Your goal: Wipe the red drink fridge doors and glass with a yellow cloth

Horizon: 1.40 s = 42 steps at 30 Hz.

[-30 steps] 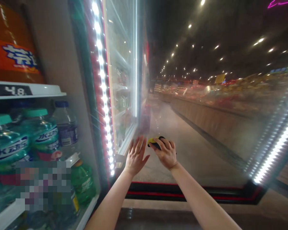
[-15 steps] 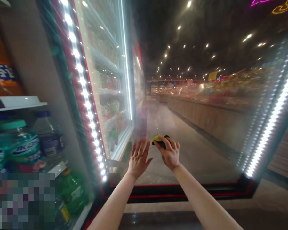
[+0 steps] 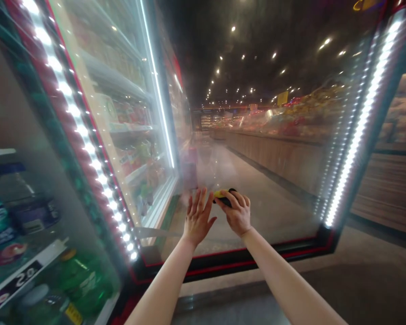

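A glass door (image 3: 277, 194) with a black and red frame stands open in front of me, lit by bright strips at both sides. My left hand (image 3: 198, 219) is spread against or just before the glass, with nothing in it. Beside it, my right hand (image 3: 237, 214) is wrapped round a small yellow and black tool (image 3: 226, 196), held near the glass. Whether the tool touches the glass I cannot tell.
Shelves at the left hold a green bottle (image 3: 84, 280) and a purple-labelled bottle (image 3: 34, 212). Through the glass are a lit cooler (image 3: 131, 122) and a long wood-panelled counter (image 3: 270, 151) with blurred goods.
The view has turned, so the door frame and left shelves have shifted left in the picture. Both hands keep nearly the same pose, the right still holding the tool.
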Tool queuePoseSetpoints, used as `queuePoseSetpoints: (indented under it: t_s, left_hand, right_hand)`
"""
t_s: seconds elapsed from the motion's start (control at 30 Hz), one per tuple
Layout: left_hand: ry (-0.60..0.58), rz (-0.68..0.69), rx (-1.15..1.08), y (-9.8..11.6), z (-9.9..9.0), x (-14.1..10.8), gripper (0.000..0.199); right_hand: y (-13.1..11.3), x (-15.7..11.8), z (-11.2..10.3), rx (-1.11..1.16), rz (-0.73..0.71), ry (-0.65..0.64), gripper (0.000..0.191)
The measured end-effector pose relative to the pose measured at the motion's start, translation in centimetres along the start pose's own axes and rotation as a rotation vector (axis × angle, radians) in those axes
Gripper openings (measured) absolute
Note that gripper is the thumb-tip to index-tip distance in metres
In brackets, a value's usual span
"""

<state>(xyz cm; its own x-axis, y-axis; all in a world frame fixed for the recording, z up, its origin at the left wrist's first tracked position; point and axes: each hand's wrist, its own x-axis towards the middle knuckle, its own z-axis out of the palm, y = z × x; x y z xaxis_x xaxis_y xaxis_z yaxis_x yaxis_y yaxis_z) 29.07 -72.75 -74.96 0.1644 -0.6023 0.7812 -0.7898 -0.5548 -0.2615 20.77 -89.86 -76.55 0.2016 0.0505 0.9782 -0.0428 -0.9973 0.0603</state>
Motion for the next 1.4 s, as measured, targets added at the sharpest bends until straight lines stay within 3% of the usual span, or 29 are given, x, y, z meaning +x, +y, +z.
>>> queuePoseSetpoints:
  t_s: [0.13,0.23,0.3,0.4,0.53,0.67,0.8,0.87,0.97,1.13,1.23,1.4]
  left_hand:
    - [-0.011,-0.021,-0.011,0.6,0.4,0.4,0.103]
    - [-0.019,-0.037,-0.012,1.6,0.9,0.4,0.102]
    - [-0.029,-0.03,-0.017,2.5,1.5,0.5,0.101]
    - [-0.037,-0.004,-0.032,3.8,2.4,0.9,0.1]
    - [-0.024,-0.002,-0.035,5.0,3.3,1.8,0.101]
    - [-0.02,0.033,-0.03,5.8,4.0,2.1,0.097]
    - [-0.026,0.04,-0.03,7.2,4.8,2.4,0.094]
    - [-0.036,0.049,-0.033,8.2,5.3,2.6,0.093]
    - [-0.045,0.066,-0.041,9.9,6.1,3.4,0.09]
    - [-0.079,0.121,-0.053,12.2,6.9,5.3,0.092]
    - [-0.096,0.123,-0.048,13.5,7.3,6.3,0.093]
    - [-0.074,0.156,-0.053,15.1,8.5,7.0,0.087]
  right_hand:
    - [3.8,0.0,-1.1,-0.09,0.25,0.16,0.036]
    - [3.3,-2.9,-0.6,-0.118,0.427,0.217,0.039]
    - [1.9,-4.6,0.1,-0.105,0.442,0.19,0.044]
    - [0.9,-4.8,0.5,-0.065,0.324,0.098,0.048]
    - [4.5,-2.4,-0.9,-0.063,0.236,0.061,0.045]
    - [9.2,-3.4,-2.1,-0.129,0.442,0.219,0.041]
    - [9.0,-7.4,-1.2,-0.155,0.612,0.256,0.05]
    - [7.9,-8.4,-0.7,-0.131,0.601,0.204,0.053]
    - [8.1,-7.5,-1.1,-0.074,0.512,0.112,0.048]
    - [14.2,-4.7,-3.7,-0.07,0.386,0.118,0.039]
    - [16.6,-6.2,-4.6,-0.116,0.384,0.147,0.04]
    - [15.2,-10.0,-4.3,-0.149,0.36,0.127,0.046]
